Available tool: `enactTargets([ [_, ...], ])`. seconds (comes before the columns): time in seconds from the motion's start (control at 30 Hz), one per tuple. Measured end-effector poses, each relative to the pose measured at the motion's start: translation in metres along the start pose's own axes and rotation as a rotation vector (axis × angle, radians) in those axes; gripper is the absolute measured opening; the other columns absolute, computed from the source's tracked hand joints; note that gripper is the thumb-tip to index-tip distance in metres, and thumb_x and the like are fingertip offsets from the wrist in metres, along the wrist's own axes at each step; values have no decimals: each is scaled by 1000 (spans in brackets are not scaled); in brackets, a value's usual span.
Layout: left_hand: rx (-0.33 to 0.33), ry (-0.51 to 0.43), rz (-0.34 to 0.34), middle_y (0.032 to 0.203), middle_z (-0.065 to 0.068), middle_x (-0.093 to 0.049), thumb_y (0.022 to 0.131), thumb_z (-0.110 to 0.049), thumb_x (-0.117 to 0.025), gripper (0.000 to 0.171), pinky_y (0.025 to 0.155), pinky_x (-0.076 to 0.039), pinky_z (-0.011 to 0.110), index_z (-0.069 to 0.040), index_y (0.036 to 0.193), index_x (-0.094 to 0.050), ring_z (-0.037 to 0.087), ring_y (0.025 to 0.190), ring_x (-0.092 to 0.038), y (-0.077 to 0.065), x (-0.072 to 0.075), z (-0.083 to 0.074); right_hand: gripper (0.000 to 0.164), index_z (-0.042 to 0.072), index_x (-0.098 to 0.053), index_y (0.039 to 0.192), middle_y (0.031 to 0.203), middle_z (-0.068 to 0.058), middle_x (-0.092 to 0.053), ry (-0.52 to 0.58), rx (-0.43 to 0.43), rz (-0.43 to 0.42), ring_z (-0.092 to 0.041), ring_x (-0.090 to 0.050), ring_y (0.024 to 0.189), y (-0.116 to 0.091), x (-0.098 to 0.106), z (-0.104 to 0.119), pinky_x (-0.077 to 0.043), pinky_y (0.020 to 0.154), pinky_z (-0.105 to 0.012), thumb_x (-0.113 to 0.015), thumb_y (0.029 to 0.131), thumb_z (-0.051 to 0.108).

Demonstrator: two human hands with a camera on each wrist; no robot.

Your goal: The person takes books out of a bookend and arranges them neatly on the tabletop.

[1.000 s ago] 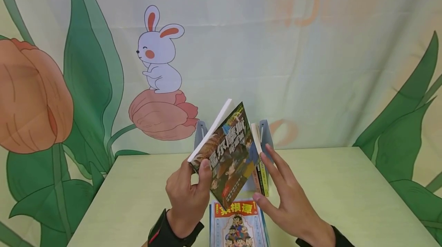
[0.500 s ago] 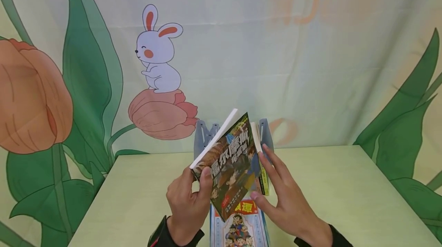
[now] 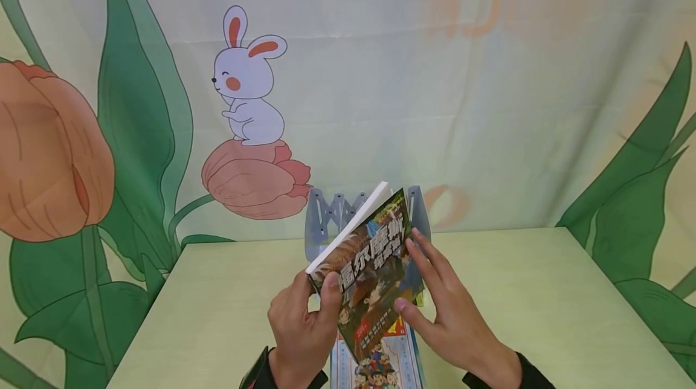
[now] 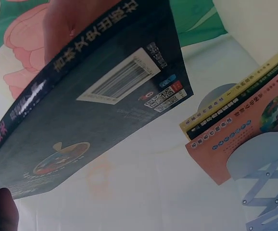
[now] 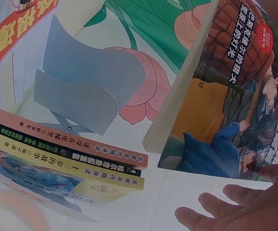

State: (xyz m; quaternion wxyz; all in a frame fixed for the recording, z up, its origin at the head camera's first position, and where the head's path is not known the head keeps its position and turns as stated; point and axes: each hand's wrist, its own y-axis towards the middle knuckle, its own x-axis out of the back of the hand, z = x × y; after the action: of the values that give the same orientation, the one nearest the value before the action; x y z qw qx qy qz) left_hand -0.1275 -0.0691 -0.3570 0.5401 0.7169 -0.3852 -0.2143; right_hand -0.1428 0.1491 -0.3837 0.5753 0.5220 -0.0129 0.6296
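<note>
My left hand (image 3: 301, 322) grips a paperback book (image 3: 375, 274) by its lower left side, thumb on the illustrated front cover. The book is tilted above the table. Its dark back cover (image 4: 115, 106) with a barcode shows in the left wrist view. My right hand (image 3: 457, 316) is at the book's right side with fingers extended. Its thumb lies over the cover's edge; whether it presses there I cannot tell. Behind the book stands a grey-blue expandable bookend (image 3: 321, 226). Several slim upright books (image 5: 67, 154), with pink, black and yellow spines, stand at its right end.
A light blue book (image 3: 405, 353) with a red title band lies flat on the pale table (image 3: 516, 292), in front of the bookend and partly under the held book. A printed curtain (image 3: 370, 75) with a rabbit and tulips hangs behind the table.
My left hand has brought the book down and to the right, closer to the right hand. More of the bookend shows on the left. The right hand has barely moved.
</note>
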Motion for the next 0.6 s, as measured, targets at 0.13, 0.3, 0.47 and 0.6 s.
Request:
enactTargets([
  [0.13, 2, -9, -10, 68, 10, -68, 104, -33, -47, 41, 54, -50, 26, 2, 93, -66, 21, 57, -65, -3, 0, 0, 79, 21, -20, 159, 165, -1, -20, -6, 1, -2, -32, -35, 145, -1, -2, -1, -44, 99, -61, -65, 93, 28],
  [0.3, 51, -43, 6, 69, 11, -69, 104, -31, -48, 39, 57, -51, 24, 2, 92, -65, 21, 58, -66, -6, 2, -2, 79, 22, -20, 158, 164, -1, -22, 2, -1, 0, -29, -35, 145, 0, -3, 0, -44, 101, -58, -65, 93, 24],
  [0.47, 96, -82, 23, 70, 12, -69, 103, -24, -51, 30, 57, -50, 20, 2, 94, -65, 21, 58, -66, -9, 3, -3, 78, 22, -19, 159, 164, -1, -24, 14, -12, 4, -31, -37, 144, 0, -6, -2, -43, 100, -60, -63, 95, 24],
  [0.6, 122, -95, 25, 70, 13, -70, 101, -17, -54, 22, 55, -49, 19, 1, 94, -65, 20, 57, -66, -12, 3, -3, 76, 23, -19, 159, 163, -1, -25, 21, -24, 5, -34, -38, 143, 0, -8, -4, -43, 99, -62, -61, 96, 24],
])
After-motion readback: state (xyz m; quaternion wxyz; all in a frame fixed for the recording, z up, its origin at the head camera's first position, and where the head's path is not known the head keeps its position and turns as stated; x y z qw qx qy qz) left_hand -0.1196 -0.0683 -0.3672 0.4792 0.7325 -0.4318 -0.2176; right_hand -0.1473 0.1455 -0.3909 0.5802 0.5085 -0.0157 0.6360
